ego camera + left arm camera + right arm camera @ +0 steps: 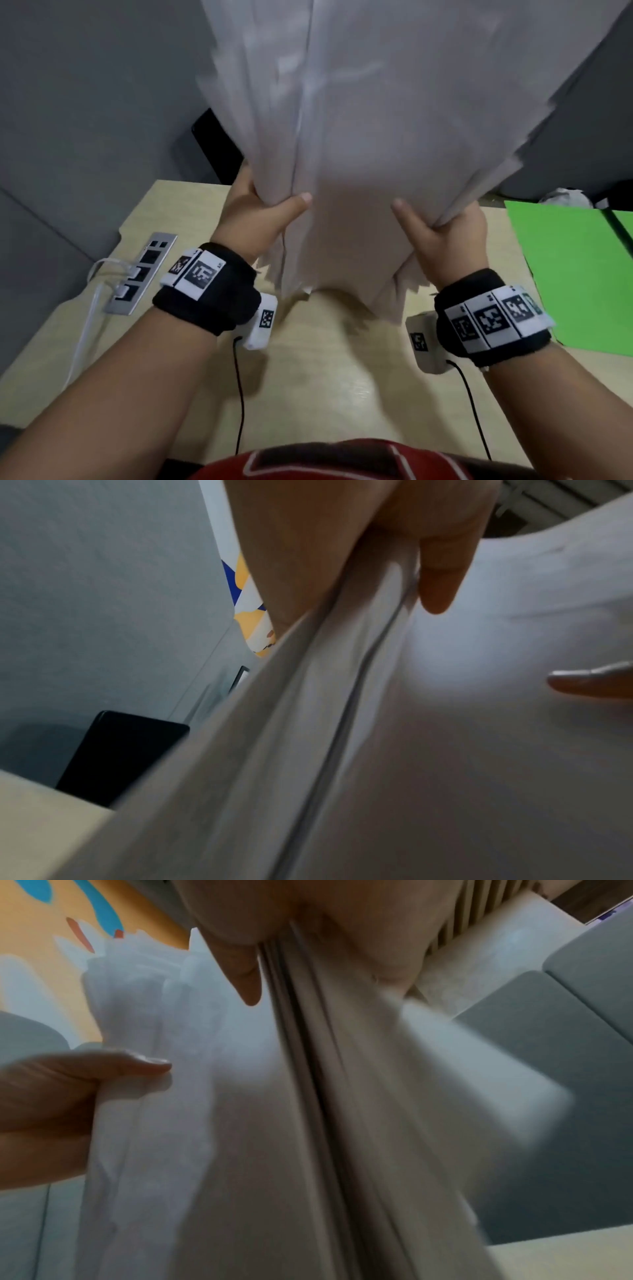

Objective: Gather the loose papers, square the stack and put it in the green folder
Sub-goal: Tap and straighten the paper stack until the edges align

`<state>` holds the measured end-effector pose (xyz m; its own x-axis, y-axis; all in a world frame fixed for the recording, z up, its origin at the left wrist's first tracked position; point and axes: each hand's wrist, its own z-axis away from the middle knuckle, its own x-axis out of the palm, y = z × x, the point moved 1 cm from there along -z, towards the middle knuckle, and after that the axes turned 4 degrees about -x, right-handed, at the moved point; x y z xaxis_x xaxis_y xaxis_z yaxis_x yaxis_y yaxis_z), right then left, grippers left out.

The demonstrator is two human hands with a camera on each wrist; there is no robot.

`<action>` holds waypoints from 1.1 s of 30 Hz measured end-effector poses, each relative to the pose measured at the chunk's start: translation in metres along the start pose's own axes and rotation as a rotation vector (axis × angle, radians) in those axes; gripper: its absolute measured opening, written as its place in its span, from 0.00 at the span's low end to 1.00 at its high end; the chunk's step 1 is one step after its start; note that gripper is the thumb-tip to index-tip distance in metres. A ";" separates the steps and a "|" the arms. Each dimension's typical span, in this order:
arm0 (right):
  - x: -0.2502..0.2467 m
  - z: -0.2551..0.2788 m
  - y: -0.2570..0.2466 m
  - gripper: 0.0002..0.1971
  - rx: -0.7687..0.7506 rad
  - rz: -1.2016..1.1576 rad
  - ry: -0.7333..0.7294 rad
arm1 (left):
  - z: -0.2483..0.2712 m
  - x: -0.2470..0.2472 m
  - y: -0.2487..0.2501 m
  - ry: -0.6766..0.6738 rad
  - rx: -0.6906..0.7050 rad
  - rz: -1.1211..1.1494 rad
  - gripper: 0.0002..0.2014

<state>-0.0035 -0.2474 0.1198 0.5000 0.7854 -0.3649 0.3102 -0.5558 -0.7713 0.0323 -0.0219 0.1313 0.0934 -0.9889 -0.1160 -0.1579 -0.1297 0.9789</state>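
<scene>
A thick stack of white papers (376, 137) stands upright above the wooden desk (325, 377), its lower edges uneven and fanned, just over the desktop. My left hand (260, 212) grips the stack's left side, thumb on the near face. My right hand (442, 229) grips the right side the same way. In the left wrist view the thumb (441, 569) presses the papers (342, 750); in the right wrist view the thumb (243, 972) lies on the sheets (240, 1150). The green folder (565, 270) lies open at the desk's right. Fingers behind the stack are hidden.
A metal socket panel (140, 274) with white plugs and a white cable (85, 335) sits at the desk's left edge. A black object (205, 144) stands behind the papers by the grey partition (85, 120). Black cables (239, 394) run from the wrist cameras.
</scene>
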 end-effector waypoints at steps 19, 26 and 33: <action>0.003 0.000 0.007 0.15 0.080 0.047 -0.084 | -0.004 -0.004 -0.007 -0.030 -0.024 -0.178 0.19; -0.008 -0.018 -0.011 0.17 -0.066 -0.183 0.237 | -0.014 -0.008 0.047 0.147 0.211 -0.046 0.11; 0.004 -0.006 -0.004 0.17 0.097 -0.289 0.023 | -0.009 -0.008 0.023 0.041 0.175 0.009 0.17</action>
<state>0.0015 -0.2438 0.1248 0.4205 0.9003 -0.1123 0.3638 -0.2807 -0.8882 0.0371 -0.0168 0.1566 0.1310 -0.9867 -0.0964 -0.3276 -0.1348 0.9351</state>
